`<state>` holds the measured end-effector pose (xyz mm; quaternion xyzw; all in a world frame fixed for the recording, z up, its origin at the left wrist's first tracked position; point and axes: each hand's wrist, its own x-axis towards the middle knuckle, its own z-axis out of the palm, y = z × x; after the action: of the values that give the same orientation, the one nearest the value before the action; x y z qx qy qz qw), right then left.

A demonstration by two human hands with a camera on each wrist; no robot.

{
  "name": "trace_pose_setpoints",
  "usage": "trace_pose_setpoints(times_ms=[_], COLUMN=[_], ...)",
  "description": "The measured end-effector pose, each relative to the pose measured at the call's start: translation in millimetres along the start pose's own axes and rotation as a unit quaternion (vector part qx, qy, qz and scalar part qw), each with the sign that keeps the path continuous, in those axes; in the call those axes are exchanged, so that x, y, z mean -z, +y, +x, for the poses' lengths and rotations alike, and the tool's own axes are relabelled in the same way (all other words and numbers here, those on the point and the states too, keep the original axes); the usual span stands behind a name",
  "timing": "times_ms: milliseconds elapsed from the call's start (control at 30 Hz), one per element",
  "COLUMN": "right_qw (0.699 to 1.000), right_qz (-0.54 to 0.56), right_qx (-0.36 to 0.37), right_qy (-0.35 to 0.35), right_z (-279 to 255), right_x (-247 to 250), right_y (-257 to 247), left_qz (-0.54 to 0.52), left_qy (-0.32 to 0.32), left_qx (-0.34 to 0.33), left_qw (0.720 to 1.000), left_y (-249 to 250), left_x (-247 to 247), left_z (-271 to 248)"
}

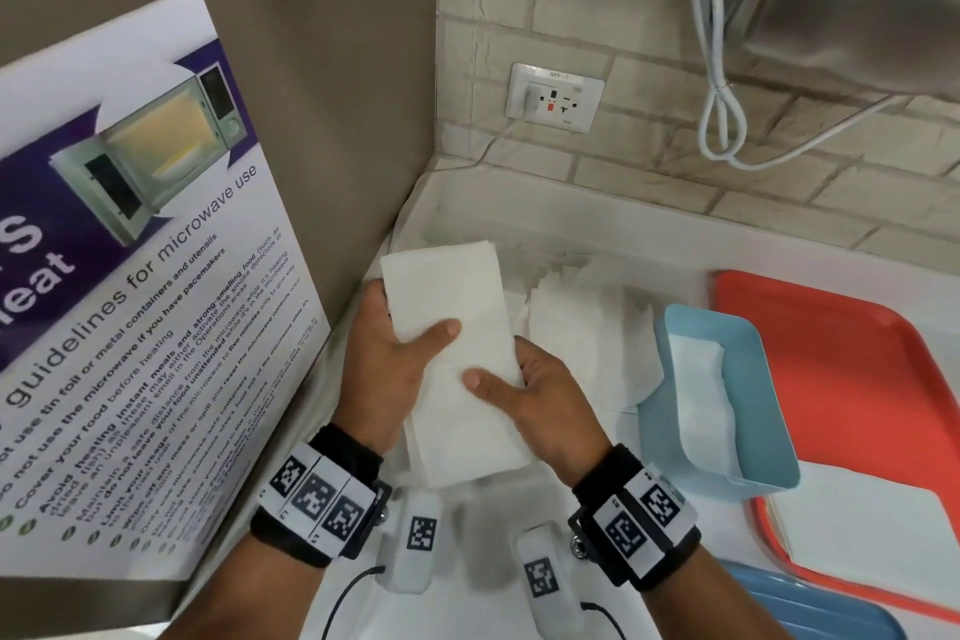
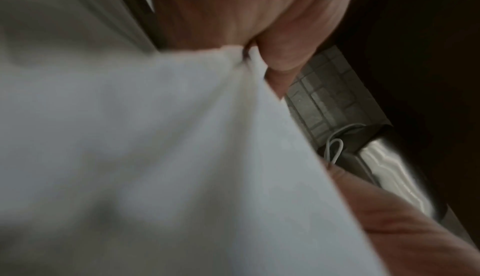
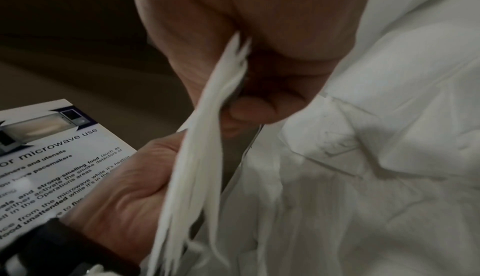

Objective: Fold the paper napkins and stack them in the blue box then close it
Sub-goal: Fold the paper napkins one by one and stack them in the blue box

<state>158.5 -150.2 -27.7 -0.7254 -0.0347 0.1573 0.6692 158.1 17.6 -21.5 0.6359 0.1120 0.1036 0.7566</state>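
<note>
A long white folded napkin (image 1: 457, 353) is held above the counter between both hands. My left hand (image 1: 395, 353) grips its left edge, thumb on top and fingers underneath. My right hand (image 1: 524, 390) pinches its right edge lower down, thumb lying across the paper. In the right wrist view the napkin (image 3: 202, 167) shows edge-on as several layers under my right hand (image 3: 233, 87), with my left hand (image 3: 124, 198) beside it. The left wrist view is filled by the napkin (image 2: 161, 147). The open blue box (image 1: 722, 411) stands to the right with folded napkins (image 1: 701, 395) inside.
Loose unfolded napkins (image 1: 582, 327) lie between the held napkin and the box. An orange tray (image 1: 857, 369) sits under and behind the box, and a blue lid (image 1: 810, 608) lies at bottom right. A microwave poster (image 1: 135, 301) leans at the left. A wall socket (image 1: 556, 96) and cable (image 1: 722, 120) are behind.
</note>
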Motion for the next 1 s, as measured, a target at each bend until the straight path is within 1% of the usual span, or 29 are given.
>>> trace_pose_setpoints(times_ms=[67,133,167,200,233,300,333,367,400,467,500,567,667,800,867,933,1000], right_qw=[0.998,0.992,0.989,0.987,0.988,0.989,0.981,0.965,0.942,0.893,0.872,0.849,0.833,0.816,0.816,0.824,0.825], right_qz=[-0.022,-0.038,-0.045,-0.056,-0.075,-0.128,-0.173,-0.237,-0.315,-0.439,-0.477,-0.515,-0.537,-0.564,-0.565,-0.555,-0.556], right_qx=[-0.020,-0.036,-0.047,-0.060,-0.071,-0.067,-0.055,-0.047,-0.051,-0.083,-0.100,-0.117,-0.128,-0.123,-0.113,-0.094,-0.069], right_qy=[-0.054,-0.111,-0.134,-0.139,-0.114,0.005,0.067,0.103,0.106,0.059,0.038,0.024,0.025,0.036,0.043,0.061,0.075], right_z=[-1.7,-3.0,-2.1,-0.5,3.3,18.2,28.4,37.7,45.5,58.5,62.9,69.1,72.3,73.4,74.0,73.5,70.7], right_x=[1.8,7.6,12.5,18.3,25.8,44.1,53.9,62.2,68.5,74.0,74.2,72.3,69.5,70.8,74.0,77.5,80.9], right_y=[3.6,4.2,3.8,1.2,-0.5,1.0,3.8,6.6,9.9,15.6,17.2,18.0,19.5,17.2,16.0,12.4,7.5], left_qz=[-0.011,-0.032,-0.033,-0.026,-0.013,0.016,0.028,0.036,0.043,0.050,0.050,0.046,0.031,-0.008,-0.012,-0.014,-0.019], left_qy=[0.019,0.020,0.023,0.027,0.031,0.033,0.032,0.031,0.030,0.028,0.026,0.028,0.028,0.015,0.013,0.015,0.018], left_qx=[-0.001,0.003,0.001,-0.009,-0.023,-0.043,-0.049,-0.054,-0.056,-0.061,-0.062,-0.063,-0.053,-0.022,-0.017,-0.016,-0.014], left_qw=[1.000,0.999,0.999,0.999,0.999,0.998,0.998,0.997,0.997,0.996,0.996,0.997,0.998,1.000,1.000,1.000,1.000], left_y=[-1.3,0.1,1.4,2.3,2.5,1.8,1.6,2.0,2.1,1.2,0.4,-1.2,-2.0,-4.1,-5.7,-6.7,-8.9], left_x=[1.9,2.9,3.9,5.5,7.3,10.5,11.4,11.5,11.2,11.0,10.9,11.0,11.3,13.4,13.9,14.1,14.0], left_z=[1.1,2.1,2.8,3.8,5.4,8.3,9.2,9.3,8.9,7.7,7.0,6.8,7.3,8.5,8.8,9.3,10.0])
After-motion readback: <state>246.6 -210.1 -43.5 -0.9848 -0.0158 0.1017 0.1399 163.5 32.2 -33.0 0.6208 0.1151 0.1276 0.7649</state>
